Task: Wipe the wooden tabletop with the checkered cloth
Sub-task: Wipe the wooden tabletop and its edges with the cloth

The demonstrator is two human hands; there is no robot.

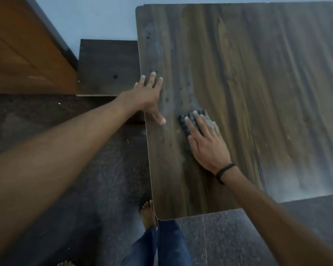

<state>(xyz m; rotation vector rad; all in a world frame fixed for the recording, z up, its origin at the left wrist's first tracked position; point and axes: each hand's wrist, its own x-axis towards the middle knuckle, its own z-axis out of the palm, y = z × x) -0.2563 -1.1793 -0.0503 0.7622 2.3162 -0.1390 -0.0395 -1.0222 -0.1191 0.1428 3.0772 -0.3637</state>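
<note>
Two hands on wooden tabletop (pixel 258 93). My left hand (pixel 149 96) flat at left edge, fingers spread straight, holding nothing. Just right of it, checkered cloth (pixel 184 126) bunched under my right hand (pixel 208 144), straight fingers (pixel 199 121) pressing it down, cloth peeking past fingertips.

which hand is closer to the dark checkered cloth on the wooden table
Right. The right hand presses flat on the dark checkered cloth, covering most of it. The left hand rests on the left edge of the wooden tabletop, apart from the cloth.

1 tabletop (pixel 258 93), 1 checkered cloth (pixel 183 124), 2 grips: L grip (pixel 148 95), R grip (pixel 206 144), 1 wristband (pixel 224 169)
</note>
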